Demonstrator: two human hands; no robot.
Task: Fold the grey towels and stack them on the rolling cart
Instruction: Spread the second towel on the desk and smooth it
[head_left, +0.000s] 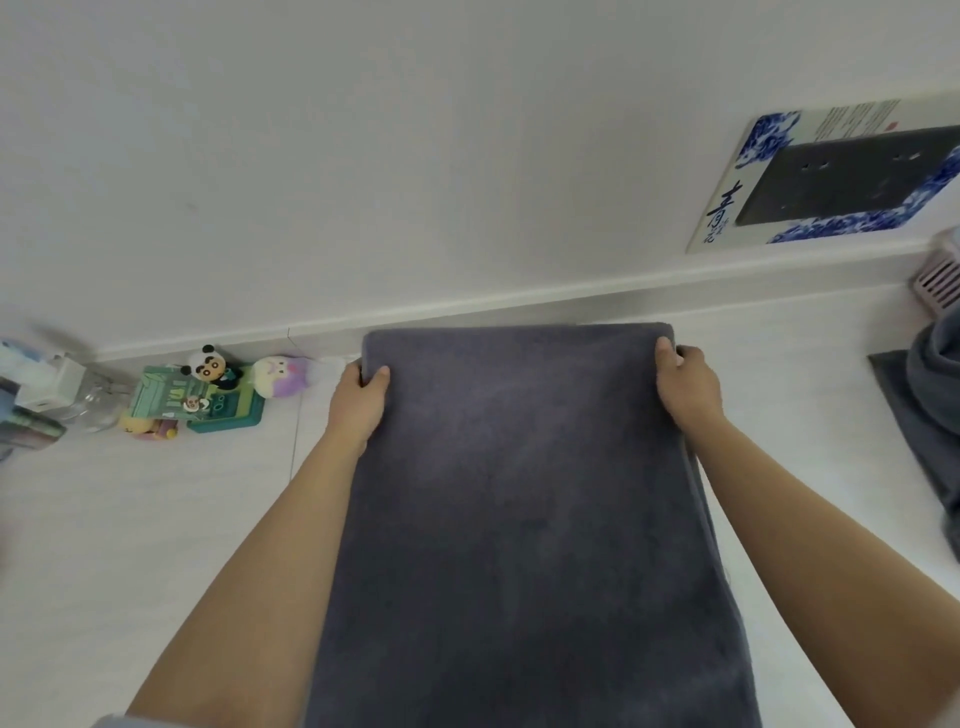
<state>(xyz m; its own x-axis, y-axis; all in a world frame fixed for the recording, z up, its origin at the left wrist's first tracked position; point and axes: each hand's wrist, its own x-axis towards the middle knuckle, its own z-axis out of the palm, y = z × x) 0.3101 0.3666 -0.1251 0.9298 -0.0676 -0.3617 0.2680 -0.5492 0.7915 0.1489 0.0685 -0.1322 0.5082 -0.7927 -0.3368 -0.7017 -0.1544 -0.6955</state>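
Forearms reach up from 6 o'clock on either side of a long grey towel (519, 519), which runs from the bottom edge of the view toward 12 o'clock over a pale surface (156, 519). At the towel's far end the left hand (358, 405) pinches the corner at about 10 o'clock, thumb on top and fingers tucked under the edge; the right hand (685, 384) grips the opposite corner at about 2 o'clock in the same way. That far edge looks rounded and doubled, so the cloth is probably already folded over once there.

Judging by this, a lengthwise fold is in hand, with the far edge being set or squared. The next move likely calls for laying both corners down level, keeping the sides aligned, then smoothing and folding again.

Further out, at 9 o'clock, small toys (218, 384) and a clear bottle (96, 400) sit by the wall. At 3 o'clock more grey fabric (930, 395) lies heaped, likely other towels waiting. A blue-patterned panel (831, 176) hangs on the wall at 2 o'clock. No rolling cart can be made out.
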